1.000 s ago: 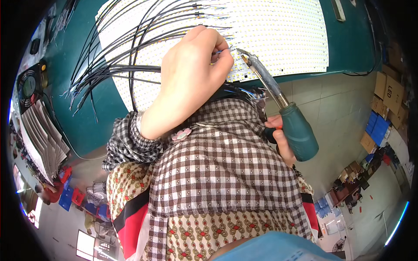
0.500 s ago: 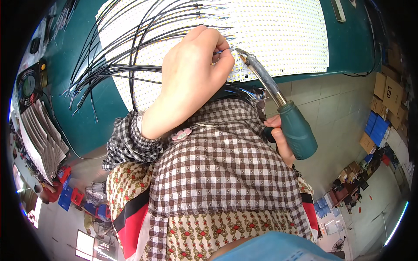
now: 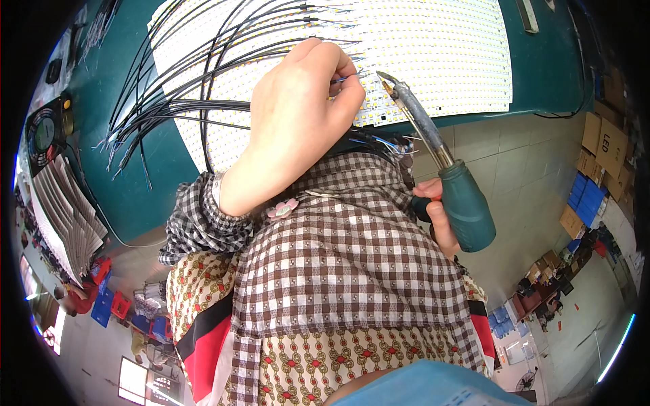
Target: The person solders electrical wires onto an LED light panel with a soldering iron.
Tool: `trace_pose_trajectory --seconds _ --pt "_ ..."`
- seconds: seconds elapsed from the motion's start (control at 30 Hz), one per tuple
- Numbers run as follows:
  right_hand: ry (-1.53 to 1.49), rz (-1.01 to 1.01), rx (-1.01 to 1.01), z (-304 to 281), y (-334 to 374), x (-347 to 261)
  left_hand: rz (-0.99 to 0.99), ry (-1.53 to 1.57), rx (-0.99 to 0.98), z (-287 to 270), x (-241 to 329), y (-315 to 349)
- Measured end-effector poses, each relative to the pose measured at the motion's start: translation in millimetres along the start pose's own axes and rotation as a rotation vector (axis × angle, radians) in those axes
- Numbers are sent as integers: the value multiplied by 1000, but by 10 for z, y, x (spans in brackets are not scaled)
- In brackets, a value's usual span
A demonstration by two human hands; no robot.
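The table (image 3: 125,193) has a dark green top. A white panel (image 3: 443,61), dotted with rows of small yellowish squares, lies flat on it. Black cables (image 3: 196,106) run across the panel's left part, their frayed ends spread over the bare green beside it. A bundle of wires (image 3: 101,30) lies at the upper left, a metal bar (image 3: 527,16) at the upper right, beyond the panel.

Soldering iron (image 3: 468,210) partly hides right hand (image 3: 443,227); top edge crops black cables (image 3: 217,105)
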State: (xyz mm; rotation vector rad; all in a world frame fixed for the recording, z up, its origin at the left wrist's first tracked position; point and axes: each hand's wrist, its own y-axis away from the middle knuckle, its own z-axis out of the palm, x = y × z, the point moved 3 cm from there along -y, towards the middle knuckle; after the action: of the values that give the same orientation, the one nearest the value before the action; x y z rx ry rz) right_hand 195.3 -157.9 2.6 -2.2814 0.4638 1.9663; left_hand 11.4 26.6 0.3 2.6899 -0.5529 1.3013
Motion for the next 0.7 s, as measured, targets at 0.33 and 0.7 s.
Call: trace_pose_trajectory --seconds 0.33,0.7 --pt "-51 53 41 53 10 -28 -74 56 -27 -7 -13 6" --pt "-75 135 33 34 4 -82 -12 129 -54 -96 15 0"
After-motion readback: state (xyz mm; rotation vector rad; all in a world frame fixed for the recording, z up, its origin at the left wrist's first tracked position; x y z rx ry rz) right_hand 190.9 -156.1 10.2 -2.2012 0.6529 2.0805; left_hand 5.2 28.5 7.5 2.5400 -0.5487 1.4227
